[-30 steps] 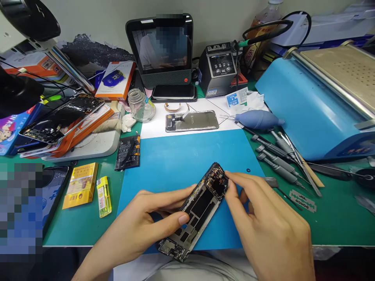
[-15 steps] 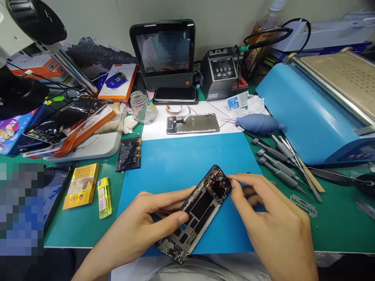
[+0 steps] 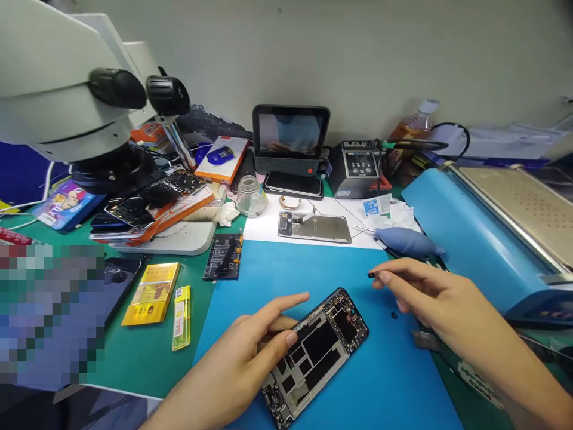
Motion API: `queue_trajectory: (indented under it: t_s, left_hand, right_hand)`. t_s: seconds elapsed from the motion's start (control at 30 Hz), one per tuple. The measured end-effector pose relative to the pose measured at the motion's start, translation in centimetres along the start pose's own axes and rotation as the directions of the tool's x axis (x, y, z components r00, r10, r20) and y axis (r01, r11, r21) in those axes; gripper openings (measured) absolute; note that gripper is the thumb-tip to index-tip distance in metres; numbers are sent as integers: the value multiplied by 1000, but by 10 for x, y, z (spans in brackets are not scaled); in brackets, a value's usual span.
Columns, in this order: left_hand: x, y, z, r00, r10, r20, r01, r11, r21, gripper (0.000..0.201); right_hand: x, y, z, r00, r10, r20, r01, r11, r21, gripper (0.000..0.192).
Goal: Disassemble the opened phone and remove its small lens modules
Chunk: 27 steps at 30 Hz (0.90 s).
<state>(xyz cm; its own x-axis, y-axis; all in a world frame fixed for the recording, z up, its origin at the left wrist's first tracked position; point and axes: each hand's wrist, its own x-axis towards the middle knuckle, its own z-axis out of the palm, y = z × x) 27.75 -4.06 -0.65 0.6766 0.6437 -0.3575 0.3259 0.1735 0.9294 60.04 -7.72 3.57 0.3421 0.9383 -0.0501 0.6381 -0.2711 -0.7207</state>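
Note:
An opened phone frame (image 3: 320, 352), with bare circuit boards at both ends and dark cutouts between, lies tilted over the blue mat. My left hand (image 3: 250, 352) grips its left edge, thumb on top and index finger stretched out past the side; the other fingers are partly hidden. To the right of the frame and apart from it, my right hand (image 3: 425, 292) pinches a small black part (image 3: 372, 275) between thumb and index finger. Just below that hand, a small black round piece (image 3: 394, 315) rests on the mat.
A phone screen (image 3: 322, 228) lies on white paper behind the blue mat (image 3: 290, 263). Left are a battery (image 3: 224, 257), a yellow lighter (image 3: 181, 319) and a microscope (image 3: 116, 101). A blue air blower (image 3: 407, 240) and a blue machine (image 3: 474, 239) stand right.
My right hand has moved away from the phone frame's top end, rightward, with a small black part in its pinch. My left index finger has straightened. The camera view has tilted up and left.

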Motion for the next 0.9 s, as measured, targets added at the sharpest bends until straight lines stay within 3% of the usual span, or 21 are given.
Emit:
queue_trajectory:
  t_s: [0.13, 0.27, 0.5, 0.6, 0.7, 0.8, 0.9]
  left_hand:
    - [1, 6, 0, 997, 73, -30, -70, 995, 76, 46]
    - [-1, 11, 0, 985, 144, -94, -118, 964, 237, 46]
    - [3, 16, 0, 958, 265, -110, -228, 936, 270, 37]
    - [5, 17, -1, 952, 287, -105, -250, 929, 273, 40]
    - [6, 17, -2, 947, 303, -102, -266, 924, 274, 43]
    - [7, 16, -3, 946, 307, -105, -269, 922, 278, 43]
    - [8, 16, -4, 944, 311, -106, -271, 919, 285, 42]
  right_hand:
    - [40, -29, 11, 973, -94, 210, 112, 991, -74, 52]
    - [81, -72, 41, 903, -192, 384, 276, 945, -175, 30]
    - [116, -145, 91, 791, -198, 579, 448, 832, -327, 31]
    - [117, -153, 105, 733, -152, 663, 491, 793, -360, 33]
    - [114, -151, 114, 707, -121, 697, 528, 746, -406, 32]
    - [106, -151, 118, 714, -126, 689, 562, 690, -456, 32]
    - [93, -154, 118, 755, -139, 641, 572, 618, -539, 31]
